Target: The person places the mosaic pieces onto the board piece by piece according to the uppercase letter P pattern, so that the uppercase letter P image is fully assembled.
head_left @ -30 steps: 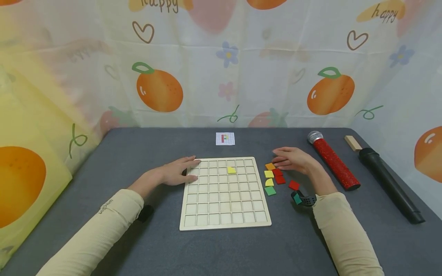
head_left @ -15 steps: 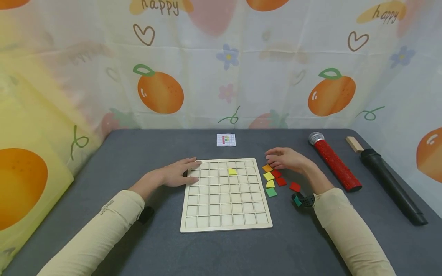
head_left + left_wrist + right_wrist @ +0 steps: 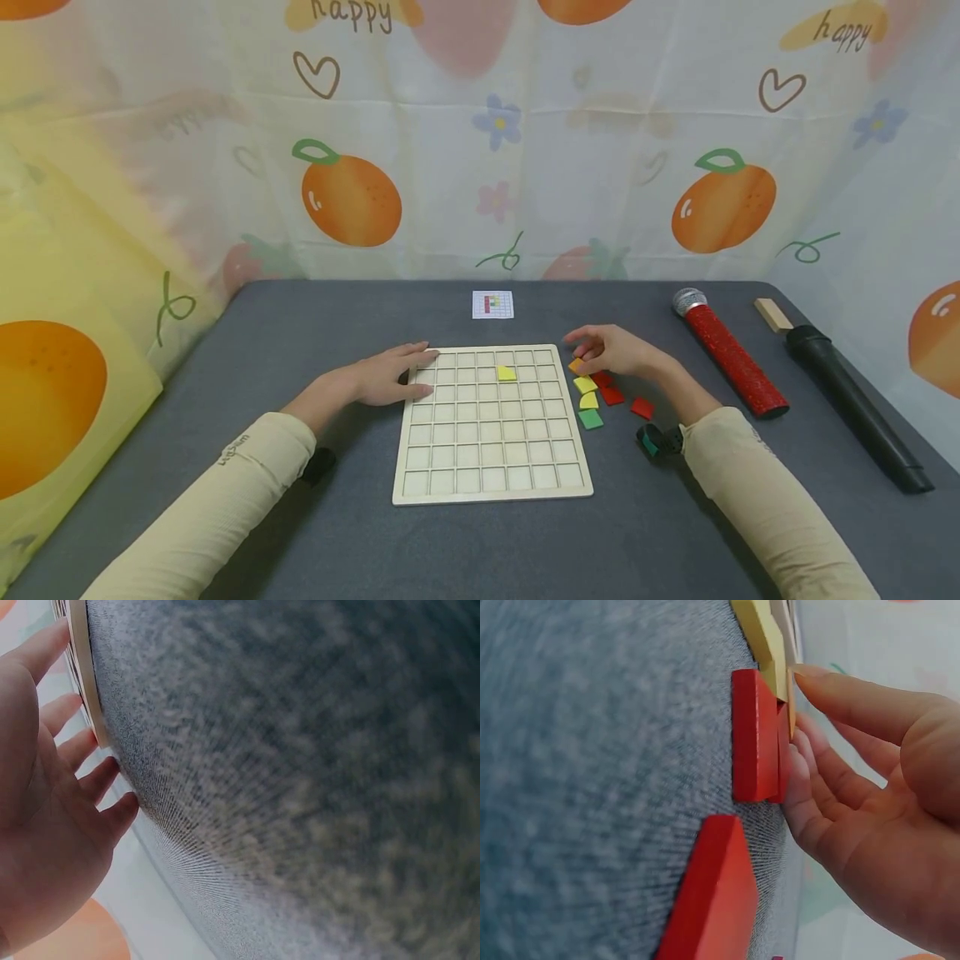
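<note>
My left hand (image 3: pixel 378 377) rests on the left edge of the pale wooden grid board (image 3: pixel 491 492), fingers spread; in the left wrist view the fingers lie along the board's edge (image 3: pixel 88 697). A yellow tile (image 3: pixel 507 373) sits in a cell in the board's upper part. Right of the board, my right hand (image 3: pixel 618 350) has its thumb and curled fingers at an orange tile (image 3: pixel 576 366), pinching it low over the table. Beside it lie a yellow tile (image 3: pixel 584 385), a rounded yellow piece (image 3: pixel 588 401), a green tile (image 3: pixel 591 418) and red tiles (image 3: pixel 612 395), the nearer red tile (image 3: pixel 712 900) apart.
A small printed card with a coloured grid pattern (image 3: pixel 492 305) lies behind the board. On the right are a red glitter microphone (image 3: pixel 735 358), a black tube-like object (image 3: pixel 855 408) and a wooden block (image 3: pixel 772 314). A patterned cloth (image 3: pixel 487 167) hangs behind the dark table.
My right hand has moved left and slightly down to the orange tile, its thumb and fingers drawing in around it. My left hand has stayed on the board's edge.
</note>
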`<state>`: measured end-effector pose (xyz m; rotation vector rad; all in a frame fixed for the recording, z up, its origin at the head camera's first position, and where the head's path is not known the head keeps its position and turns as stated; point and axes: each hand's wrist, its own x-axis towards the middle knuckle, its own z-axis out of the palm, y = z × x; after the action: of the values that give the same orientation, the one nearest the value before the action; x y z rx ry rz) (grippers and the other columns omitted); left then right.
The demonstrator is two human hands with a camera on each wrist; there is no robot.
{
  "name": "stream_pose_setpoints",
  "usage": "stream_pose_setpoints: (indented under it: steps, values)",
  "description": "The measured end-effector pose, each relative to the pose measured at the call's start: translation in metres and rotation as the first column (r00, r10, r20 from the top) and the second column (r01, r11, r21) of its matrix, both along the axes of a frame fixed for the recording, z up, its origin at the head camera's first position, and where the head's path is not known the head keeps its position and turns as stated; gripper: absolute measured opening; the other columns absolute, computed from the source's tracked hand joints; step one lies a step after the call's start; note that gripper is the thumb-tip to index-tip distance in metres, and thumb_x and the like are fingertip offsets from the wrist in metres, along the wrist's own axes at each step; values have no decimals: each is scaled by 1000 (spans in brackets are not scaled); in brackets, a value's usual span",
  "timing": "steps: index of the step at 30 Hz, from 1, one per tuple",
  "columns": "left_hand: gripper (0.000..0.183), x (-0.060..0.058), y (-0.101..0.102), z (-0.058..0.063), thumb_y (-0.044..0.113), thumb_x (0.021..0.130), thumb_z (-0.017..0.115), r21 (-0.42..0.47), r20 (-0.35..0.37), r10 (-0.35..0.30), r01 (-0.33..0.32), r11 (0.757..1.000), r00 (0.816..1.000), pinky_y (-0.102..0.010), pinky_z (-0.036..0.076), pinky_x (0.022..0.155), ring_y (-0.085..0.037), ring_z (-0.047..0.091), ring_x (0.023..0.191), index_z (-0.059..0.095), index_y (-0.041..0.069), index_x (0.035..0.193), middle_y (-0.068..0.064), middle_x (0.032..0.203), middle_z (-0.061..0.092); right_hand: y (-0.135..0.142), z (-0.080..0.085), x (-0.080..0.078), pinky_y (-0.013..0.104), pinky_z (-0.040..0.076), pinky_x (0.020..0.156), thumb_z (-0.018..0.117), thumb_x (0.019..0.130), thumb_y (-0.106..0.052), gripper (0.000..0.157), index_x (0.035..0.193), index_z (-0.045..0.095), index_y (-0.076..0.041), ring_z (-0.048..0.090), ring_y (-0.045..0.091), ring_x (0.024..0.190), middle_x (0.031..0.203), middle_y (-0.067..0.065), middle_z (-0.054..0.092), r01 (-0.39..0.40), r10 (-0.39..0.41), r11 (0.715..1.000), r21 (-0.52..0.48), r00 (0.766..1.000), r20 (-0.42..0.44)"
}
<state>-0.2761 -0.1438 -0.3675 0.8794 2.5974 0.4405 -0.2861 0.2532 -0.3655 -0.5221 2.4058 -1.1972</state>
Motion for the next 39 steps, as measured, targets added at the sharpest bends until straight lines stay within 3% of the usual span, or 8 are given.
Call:
stream_pose_setpoints:
  steps: [11,22,29,34,39]
  values:
    - [71,-1,-2,-1,48,97,49,-4,7,-10,10,1000,1000,-57,17,109,-34,9,143,23,13,153,-12,158,12,-5,0,0,34,52,77,69,86,2,46,128,52,8,58,28,91,102,18,58,15,-8,997,69,995,-100]
    - [71,-1,-2,-1,48,97,49,-6,5,-12,12,1000,1000,-57,17,109,-34,10,143,23,14,153,-12,158,12,-9,2,1,36,48,73,70,86,0,45,128,55,1,55,26,85,99,12,56,42,-9,989,144,975,-223]
    - [71,-1,-1,0,48,97,49,-7,2,-15,15,1000,1000,-56,17,109,-34,10,143,23,13,153,-12,158,12,-9,2,0,42,51,78,70,87,-5,39,124,60,-2,58,31,95,103,14,60,107,-43,970,219,960,-278]
    - [71,-1,-1,-1,49,97,49,-13,-2,-15,15,1000,1000,-57,18,109,-34,11,142,23,13,153,-12,158,12,-10,6,1,39,51,73,70,87,-5,35,121,62,-3,57,31,96,106,16,60,153,-87,964,216,954,-287]
    - [71,0,-1,0,48,97,50,-16,7,-4,4,1000,1000,-57,18,109,-34,10,143,23,14,153,-12,158,12,-12,7,1,36,54,70,70,87,-4,30,116,62,0,59,25,83,98,14,58,135,-98,981,139,965,-244]
